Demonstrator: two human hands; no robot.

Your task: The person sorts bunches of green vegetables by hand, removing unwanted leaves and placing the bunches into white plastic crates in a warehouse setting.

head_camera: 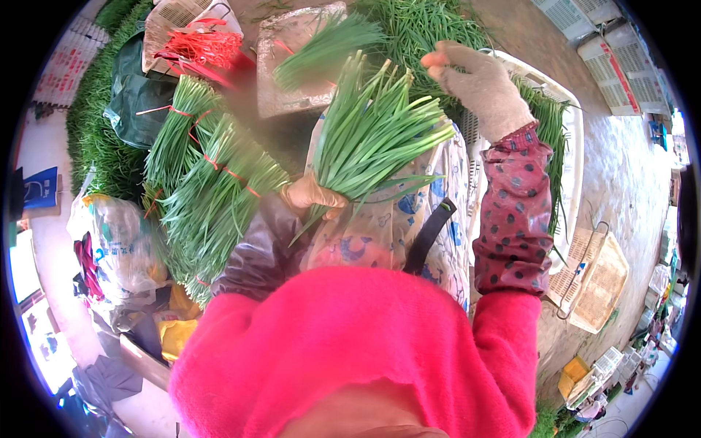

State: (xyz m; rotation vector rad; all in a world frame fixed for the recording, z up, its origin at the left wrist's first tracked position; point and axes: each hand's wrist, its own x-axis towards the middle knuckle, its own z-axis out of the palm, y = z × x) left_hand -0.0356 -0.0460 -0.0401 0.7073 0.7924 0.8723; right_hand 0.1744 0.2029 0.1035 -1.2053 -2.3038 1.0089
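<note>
My left hand [317,198], in a thin tan glove, grips a fanned bunch of green leafy stalks [378,137] by the leaf end, pale cut ends pointing up and right. My right hand [476,82], in a beige knit glove with bare fingertips, is raised beside a pile of loose green stalks [421,33]; nothing clearly shows between its fingers. Bundles tied with red ties [208,164] lie left of my left hand. A small loose bunch [334,46] rests on an upturned pale crate [296,101] ahead.
Red ties [202,48] fill a crate at the upper left. A white plastic basket [572,148] of greens stands under my right forearm. An empty tan basket [597,279] lies on the floor to the right. A stuffed plastic bag [126,246] is at the left.
</note>
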